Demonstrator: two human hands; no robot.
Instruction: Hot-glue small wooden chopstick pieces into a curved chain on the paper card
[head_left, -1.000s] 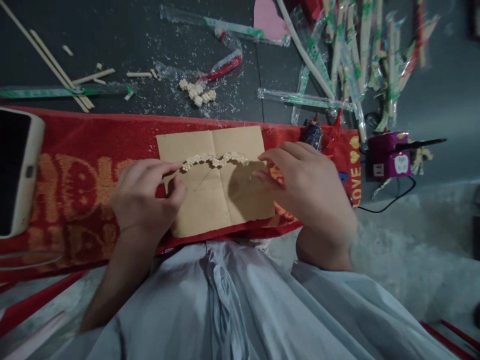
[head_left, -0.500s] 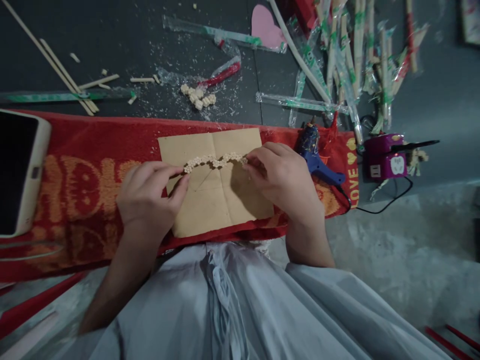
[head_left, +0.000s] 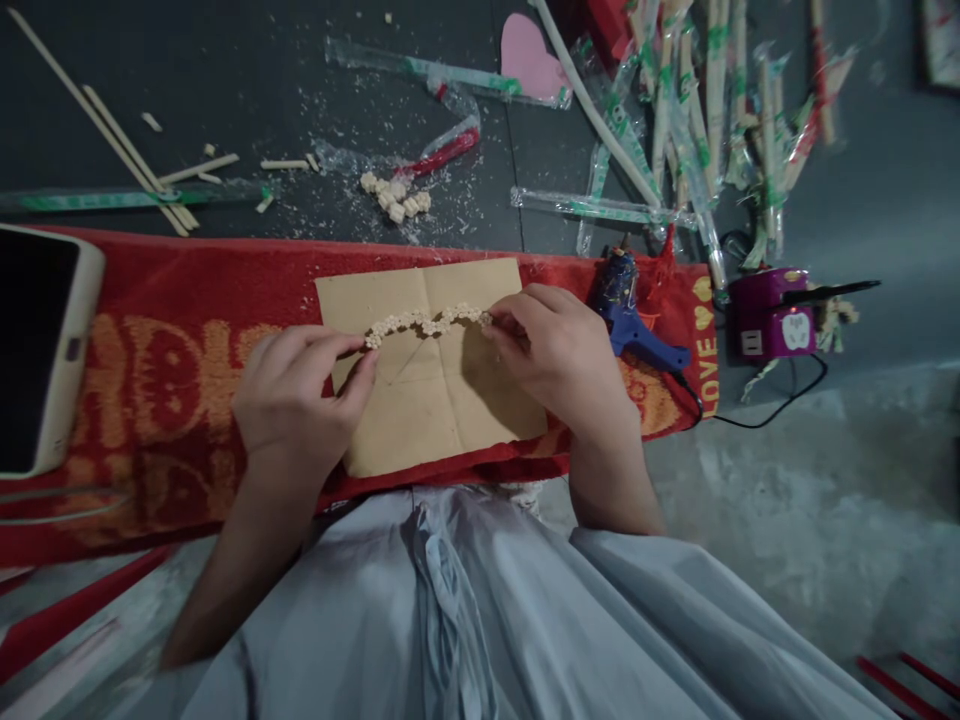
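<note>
A wavy strip of small pale wooden pieces stretches between my two hands over a creased tan sheet of paper. My left hand pinches its left end between thumb and forefinger. At the other end, my right hand grips the strip, with the fingers covering its tip. Pencil-like lines show on the paper below the strip. A blue glue gun lies just right of my right hand, its nozzle pointing away from me.
A red towel lies under the paper, with a phone at its left. Beyond it are cut wooden pieces, loose sticks, a pink heart and wrapped chopsticks. A purple power block sits right.
Almost nothing differs. Both hands keep their pinch on the strip, and the right hand has shifted very slightly left.
</note>
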